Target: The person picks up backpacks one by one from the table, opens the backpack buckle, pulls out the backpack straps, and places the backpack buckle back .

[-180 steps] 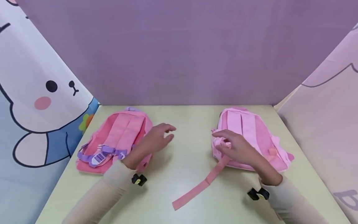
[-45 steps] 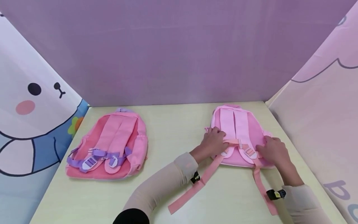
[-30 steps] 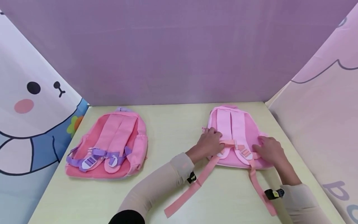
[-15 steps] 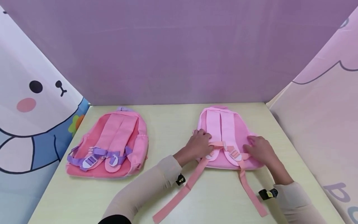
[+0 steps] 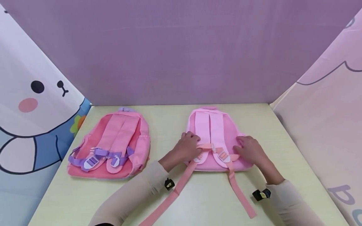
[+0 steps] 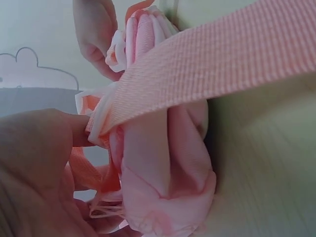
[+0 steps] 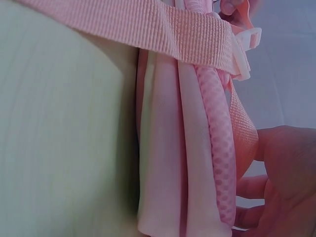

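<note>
A light pink backpack (image 5: 216, 128) lies on the table with its shoulder straps upward. My left hand (image 5: 185, 147) grips its left side, thumb by the strap buckle and the other fingers down along the edge. On the opposite side my right hand (image 5: 248, 150) holds the lower right edge. Two salmon webbing straps hang toward me, a left tail (image 5: 176, 191) and a right tail (image 5: 237, 188). In the left wrist view the left webbing (image 6: 212, 64) crosses close to the camera; the right wrist view shows the padded edge (image 7: 217, 133) beside the right fingers.
A second, coral-pink backpack (image 5: 121, 131) with purple straps lies straps-up on the left of the pale table (image 5: 209, 201). A purple backdrop (image 5: 181, 56) stands behind, with printed cloth panels on both sides.
Six seconds ago both hands were apart, over the table. They then took hold of the light pink backpack's sides and have slid it left, toward the table's middle. The coral-pink backpack stays put.
</note>
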The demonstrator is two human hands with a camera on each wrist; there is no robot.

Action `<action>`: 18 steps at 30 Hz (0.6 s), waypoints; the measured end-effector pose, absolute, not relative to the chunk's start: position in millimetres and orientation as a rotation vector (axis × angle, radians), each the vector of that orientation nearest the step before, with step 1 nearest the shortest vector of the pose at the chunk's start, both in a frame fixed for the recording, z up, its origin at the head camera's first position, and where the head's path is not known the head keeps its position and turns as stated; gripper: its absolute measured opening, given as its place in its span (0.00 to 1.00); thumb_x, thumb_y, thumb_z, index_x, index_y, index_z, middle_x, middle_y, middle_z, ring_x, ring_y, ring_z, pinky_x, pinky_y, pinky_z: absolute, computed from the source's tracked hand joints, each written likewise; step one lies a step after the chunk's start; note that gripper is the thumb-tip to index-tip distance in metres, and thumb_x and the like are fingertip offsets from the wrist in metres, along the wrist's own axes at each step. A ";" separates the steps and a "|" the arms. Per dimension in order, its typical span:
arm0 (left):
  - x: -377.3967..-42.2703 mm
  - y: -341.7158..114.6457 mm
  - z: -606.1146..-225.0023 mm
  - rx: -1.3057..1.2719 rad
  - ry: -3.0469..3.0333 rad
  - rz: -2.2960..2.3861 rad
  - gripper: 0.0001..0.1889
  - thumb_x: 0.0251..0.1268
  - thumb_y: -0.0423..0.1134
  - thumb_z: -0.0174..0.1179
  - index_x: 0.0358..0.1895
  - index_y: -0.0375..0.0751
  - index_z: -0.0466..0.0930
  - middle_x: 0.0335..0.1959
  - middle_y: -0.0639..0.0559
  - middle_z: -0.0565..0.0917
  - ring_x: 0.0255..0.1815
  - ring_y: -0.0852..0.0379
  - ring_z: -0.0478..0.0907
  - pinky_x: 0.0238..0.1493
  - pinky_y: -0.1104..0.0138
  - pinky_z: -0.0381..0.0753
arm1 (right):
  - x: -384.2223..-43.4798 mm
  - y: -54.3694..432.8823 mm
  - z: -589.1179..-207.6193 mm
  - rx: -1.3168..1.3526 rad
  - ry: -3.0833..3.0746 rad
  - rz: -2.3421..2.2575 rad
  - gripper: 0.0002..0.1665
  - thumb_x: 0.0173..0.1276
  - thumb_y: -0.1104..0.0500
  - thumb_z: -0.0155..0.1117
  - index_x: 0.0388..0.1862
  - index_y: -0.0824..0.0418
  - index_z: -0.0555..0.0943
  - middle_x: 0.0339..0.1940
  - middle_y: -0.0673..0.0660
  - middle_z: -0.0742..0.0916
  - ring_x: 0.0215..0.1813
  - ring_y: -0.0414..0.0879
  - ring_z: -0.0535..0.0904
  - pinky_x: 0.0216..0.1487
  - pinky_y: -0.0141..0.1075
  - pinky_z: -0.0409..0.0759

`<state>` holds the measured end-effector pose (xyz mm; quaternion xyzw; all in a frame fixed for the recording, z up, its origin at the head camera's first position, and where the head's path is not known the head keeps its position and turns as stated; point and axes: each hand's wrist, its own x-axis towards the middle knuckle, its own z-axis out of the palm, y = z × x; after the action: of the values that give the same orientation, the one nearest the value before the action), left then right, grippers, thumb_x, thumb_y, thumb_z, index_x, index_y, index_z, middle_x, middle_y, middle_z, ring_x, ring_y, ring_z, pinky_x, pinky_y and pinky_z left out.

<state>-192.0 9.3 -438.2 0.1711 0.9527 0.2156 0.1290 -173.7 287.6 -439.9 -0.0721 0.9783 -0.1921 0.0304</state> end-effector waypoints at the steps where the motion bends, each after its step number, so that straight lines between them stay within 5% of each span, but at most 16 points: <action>1: -190.9 5.7 -436.9 0.486 2.767 0.632 0.26 0.71 0.51 0.60 0.68 0.45 0.75 0.65 0.46 0.72 0.64 0.48 0.66 0.60 0.58 0.77 | -174.5 284.6 -440.0 -0.238 3.019 -0.596 0.29 0.70 0.56 0.63 0.63 0.75 0.77 0.55 0.77 0.84 0.55 0.70 0.79 0.57 0.63 0.78; 8: -183.8 -21.6 -430.9 0.421 2.744 0.693 0.26 0.70 0.49 0.62 0.67 0.43 0.75 0.66 0.44 0.71 0.65 0.47 0.65 0.59 0.57 0.78 | -179.6 261.6 -438.6 -0.349 3.029 -0.624 0.14 0.67 0.59 0.66 0.43 0.69 0.82 0.24 0.60 0.79 0.35 0.54 0.75 0.37 0.45 0.74; 18: -178.4 -60.1 -428.1 0.383 2.770 0.691 0.26 0.69 0.48 0.64 0.66 0.42 0.76 0.66 0.42 0.72 0.65 0.44 0.66 0.61 0.53 0.78 | -183.2 228.8 -443.9 -0.407 2.987 -0.632 0.22 0.66 0.57 0.67 0.54 0.69 0.83 0.29 0.58 0.82 0.43 0.55 0.78 0.42 0.46 0.77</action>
<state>-178.4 -60.1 -428.1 0.1317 0.9535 0.2377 0.1302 -183.2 228.8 -443.9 -0.1321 0.9693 -0.2049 0.0307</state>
